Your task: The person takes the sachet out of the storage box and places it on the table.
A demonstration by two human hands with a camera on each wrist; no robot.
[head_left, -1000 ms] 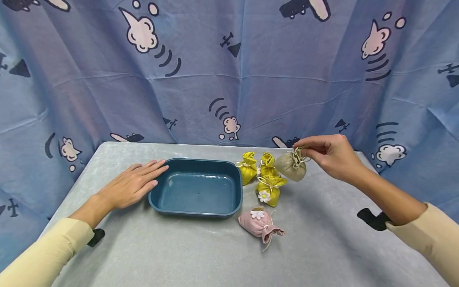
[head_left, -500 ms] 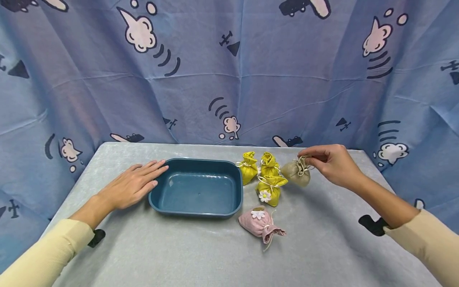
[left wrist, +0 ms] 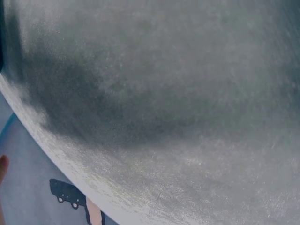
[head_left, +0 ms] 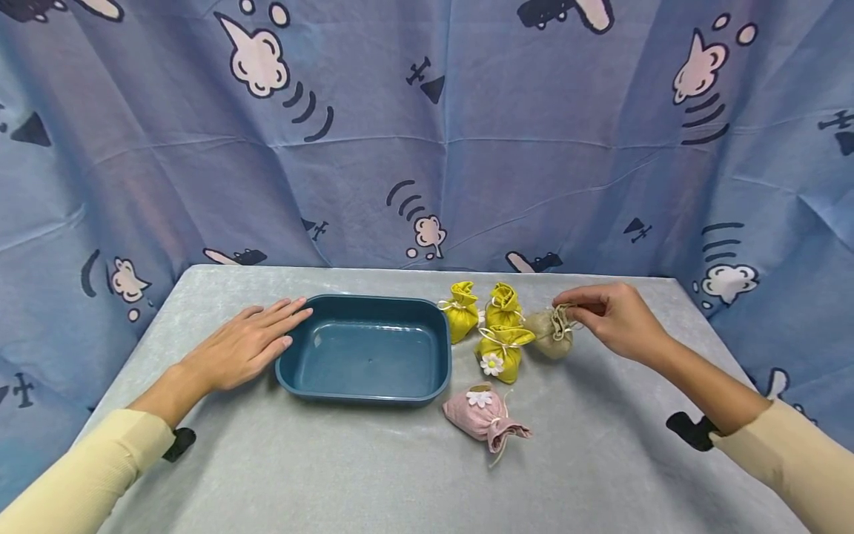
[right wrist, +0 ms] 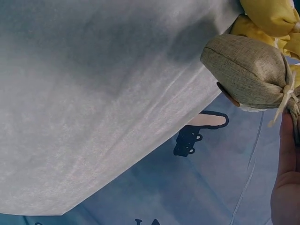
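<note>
My right hand pinches the gathered neck of a beige burlap drawstring pouch, just right of the yellow pouches. The right wrist view shows the pouch tied with a cream string, with fingers at its neck. Whether its base touches the table I cannot tell. My left hand lies with straight fingers at the left rim of a blue rectangular basin, fingertips touching it. Three yellow pouches, a back left one, a back right one and a front one with a white flower, stand right of the basin.
A pink pouch with a white flower lies on its side in front of the yellow ones. The grey cloth-covered table ends at the back against a blue patterned curtain.
My right hand has lowered the beige pouch toward the table, moving it slightly rightward at first. The left hand and basin have stayed put.
</note>
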